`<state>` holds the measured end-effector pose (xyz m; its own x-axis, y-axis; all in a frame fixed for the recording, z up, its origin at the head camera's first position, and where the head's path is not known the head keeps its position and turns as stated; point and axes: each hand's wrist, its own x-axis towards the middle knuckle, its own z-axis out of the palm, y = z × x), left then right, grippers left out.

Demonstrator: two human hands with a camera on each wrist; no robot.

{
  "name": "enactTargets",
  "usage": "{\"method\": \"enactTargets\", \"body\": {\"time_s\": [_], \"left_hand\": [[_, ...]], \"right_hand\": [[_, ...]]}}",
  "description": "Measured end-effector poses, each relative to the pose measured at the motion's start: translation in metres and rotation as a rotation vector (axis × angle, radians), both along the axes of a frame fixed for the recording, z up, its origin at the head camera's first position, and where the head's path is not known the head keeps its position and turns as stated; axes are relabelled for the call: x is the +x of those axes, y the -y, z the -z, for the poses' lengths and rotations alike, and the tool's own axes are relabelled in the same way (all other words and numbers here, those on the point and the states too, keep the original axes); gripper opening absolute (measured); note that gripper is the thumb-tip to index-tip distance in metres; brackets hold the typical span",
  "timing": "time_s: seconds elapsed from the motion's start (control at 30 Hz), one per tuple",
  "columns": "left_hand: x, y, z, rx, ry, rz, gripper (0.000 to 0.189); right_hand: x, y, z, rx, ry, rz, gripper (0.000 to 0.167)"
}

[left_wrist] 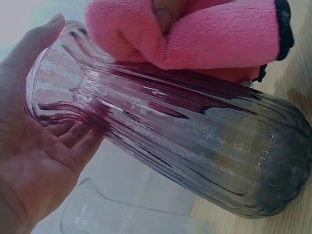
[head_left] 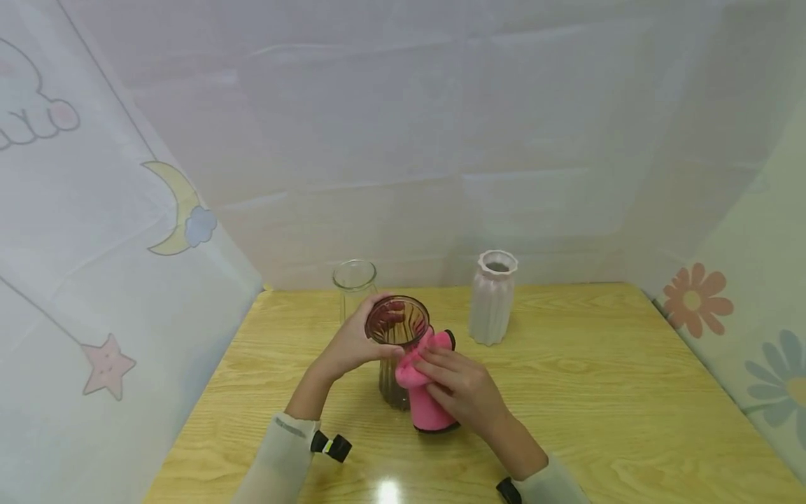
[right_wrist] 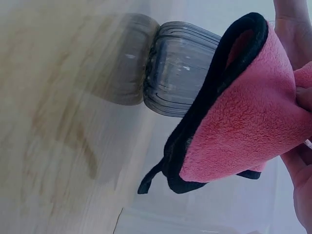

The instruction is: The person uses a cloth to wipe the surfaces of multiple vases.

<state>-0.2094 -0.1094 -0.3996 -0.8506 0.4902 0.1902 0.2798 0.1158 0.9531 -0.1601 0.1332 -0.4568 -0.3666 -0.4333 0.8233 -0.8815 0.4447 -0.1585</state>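
Note:
A ribbed glass vase (left_wrist: 185,136), purple at the neck and smoky grey toward its base, stands upright on the table in the head view. My left hand (head_left: 356,343) grips it round the neck, thumb on the near side and fingers behind. My right hand (head_left: 462,388) holds a folded pink cloth (head_left: 431,402) with black edging against the vase's right side. In the left wrist view the cloth lies along the ribs below the rim. Part of the cloth hangs loose in the right wrist view, hiding the vase's upper part.
Behind my left hand is a clear glass vase (head_left: 355,275), its lower part partly hidden. A white ribbed vase (head_left: 492,301) stands at the back right of the wooden table (head_left: 604,392). A pale printed curtain (head_left: 403,140) closes off the back and sides.

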Motion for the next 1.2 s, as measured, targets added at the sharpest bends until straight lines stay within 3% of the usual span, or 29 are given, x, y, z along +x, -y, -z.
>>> {"method": "enactTargets", "body": {"time_s": [0.4, 0.77, 1.03, 1.2], "left_hand": [[0.000, 0.003, -0.002, -0.029, 0.058, 0.019, 0.107], [-0.005, 0.003, 0.001, 0.042, 0.077, 0.087, 0.108], [-0.013, 0.009, 0.001, -0.006, 0.053, 0.130, 0.110], [-0.024, 0.012, -0.001, 0.001, 0.048, 0.226, 0.119]], "right_hand": [[0.007, -0.003, 0.005, 0.065, 0.032, 0.017, 0.043], [0.008, -0.008, 0.015, 0.190, 0.128, 0.014, 0.037], [0.011, -0.011, 0.015, 0.329, 0.203, 0.010, 0.028], [0.010, -0.015, 0.013, 0.346, 0.214, 0.005, 0.029]]}}
